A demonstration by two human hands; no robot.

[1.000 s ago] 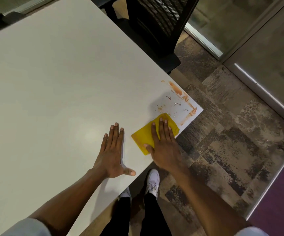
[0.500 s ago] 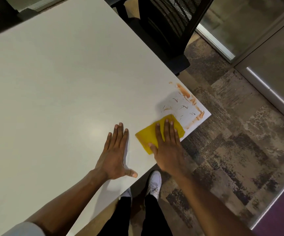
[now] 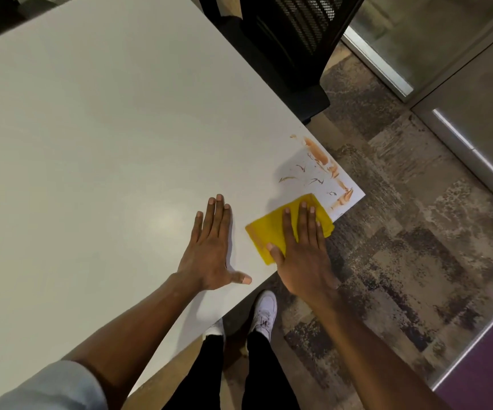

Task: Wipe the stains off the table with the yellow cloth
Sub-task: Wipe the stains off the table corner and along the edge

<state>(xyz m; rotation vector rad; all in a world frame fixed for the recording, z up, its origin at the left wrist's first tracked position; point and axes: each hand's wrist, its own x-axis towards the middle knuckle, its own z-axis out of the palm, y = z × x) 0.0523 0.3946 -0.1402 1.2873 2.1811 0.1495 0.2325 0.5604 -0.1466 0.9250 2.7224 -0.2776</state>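
right fingers [image 3: 304,223]: lying straight and flat, clenching nothing, pressing the yellow cloth [image 3: 264,236] down onto the desk [image 3: 91,143].
right hand [image 3: 304,258]: covering the right part of the yellow cloth, with the thumb resting on its near edge.
yellow cloth: lying folded and flat on the desk, its right corner reaching the desk edge.
left fingers [image 3: 217,214]: lying straight and released, holding nothing, resting flat on the desk just left of the yellow cloth and apart from it.
left hand [image 3: 209,255]: bracing on the desk, with the thumb spreading out below the yellow cloth's near corner.
stains [image 3: 322,161]: orange-brown streaks and small dark flecks lying just beyond the yellow cloth, along the desk corner. The nearest streak is sitting just beside the cloth's far corner.
change: over the last second the yellow cloth is edging slightly closer to the stains under the right hand. The streaks are looking the same as before, and the left hand is staying planted.
meaning: the wiping stroke is probably only starting to reach the dirt, so most of the cleaning is likely still to do.
chair [image 3: 286,39]: black, mesh-backed, standing well beyond the yellow cloth.
carpet [image 3: 402,232]: patterned, lying to the right of the yellow cloth.
shoes [image 3: 264,312]: white, standing on the near side of the yellow cloth, below the desk edge.
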